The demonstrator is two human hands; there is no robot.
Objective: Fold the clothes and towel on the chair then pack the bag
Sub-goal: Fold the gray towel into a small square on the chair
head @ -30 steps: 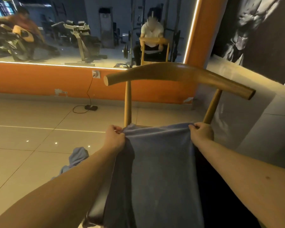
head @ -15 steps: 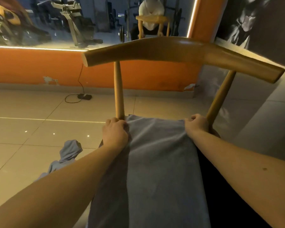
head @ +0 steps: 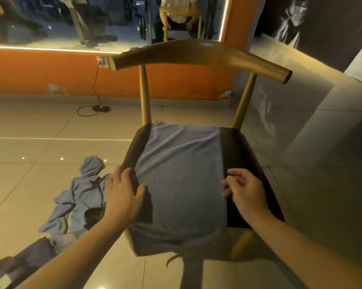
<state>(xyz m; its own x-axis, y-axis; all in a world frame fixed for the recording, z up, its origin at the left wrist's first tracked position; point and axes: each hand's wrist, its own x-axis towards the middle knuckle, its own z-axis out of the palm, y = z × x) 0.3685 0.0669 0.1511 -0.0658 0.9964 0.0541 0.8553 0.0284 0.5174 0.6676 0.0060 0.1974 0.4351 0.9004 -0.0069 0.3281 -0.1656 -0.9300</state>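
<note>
A blue-grey towel [head: 182, 176] lies spread flat over the black seat of a wooden chair [head: 244, 155], its near end hanging over the front edge. My left hand [head: 121, 195] rests flat with straight fingers on the towel's left edge. Over the towel's right edge hovers my right hand [head: 243, 189], fingers loosely curled and holding nothing. On the floor left of the chair lies a crumpled light-blue hooded garment [head: 80, 197]. A dark purple fabric item [head: 27, 259] sits at the bottom left; I cannot tell whether it is the bag.
The chair's curved wooden backrest [head: 196, 54] rises behind the seat. An orange wall with a mirror stands beyond, with a black cable and adapter [head: 100, 108] on the tiled floor. A grey wall runs close on the right.
Both hands let go of the towel's far corners near the backrest and drew back to its middle edges. The towel now lies flat on the seat.
</note>
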